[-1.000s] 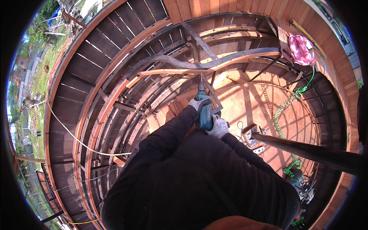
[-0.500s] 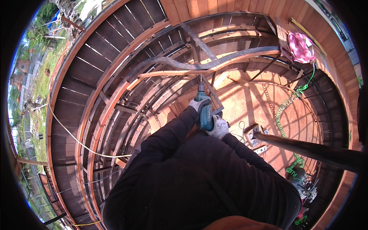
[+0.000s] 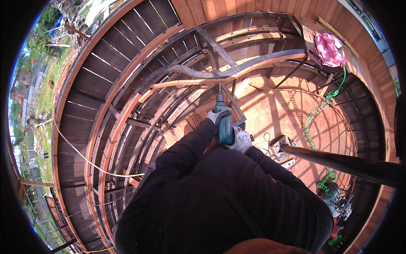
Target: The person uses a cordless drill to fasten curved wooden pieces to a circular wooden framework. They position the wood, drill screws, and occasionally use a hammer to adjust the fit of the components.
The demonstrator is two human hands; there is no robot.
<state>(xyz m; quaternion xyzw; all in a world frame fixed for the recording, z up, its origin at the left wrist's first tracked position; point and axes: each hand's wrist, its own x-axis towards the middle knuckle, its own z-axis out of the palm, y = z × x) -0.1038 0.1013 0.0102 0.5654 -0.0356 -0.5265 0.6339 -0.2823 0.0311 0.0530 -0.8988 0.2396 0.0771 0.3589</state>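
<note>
A teal power drill [image 3: 225,130] is held in both my white-gloved hands, pointing away from me. My left hand [image 3: 218,115] wraps round its front body, behind the chuck. At the rear, my right hand [image 3: 240,140] grips the drill near its handle, most of which is hidden. The bit reaches the wooden rail [image 3: 190,81] ahead, at or just under its edge; whether it has entered the wood I cannot tell. Along that rail lies a dark curved strip [image 3: 203,73].
Curved wooden ribs and planks [image 3: 80,110] surround me. A dark pole [image 3: 334,160] slants in from the right. A green coiled hose [image 3: 311,122] hangs on the right, below a pink cloth [image 3: 329,50]. A pale cable [image 3: 91,162] crosses the left. A grey machine [image 3: 334,199] stands low right.
The view has shifted very slightly. Both hands keep their hold on the drill, and its bit stays by the same spot of the rail.
</note>
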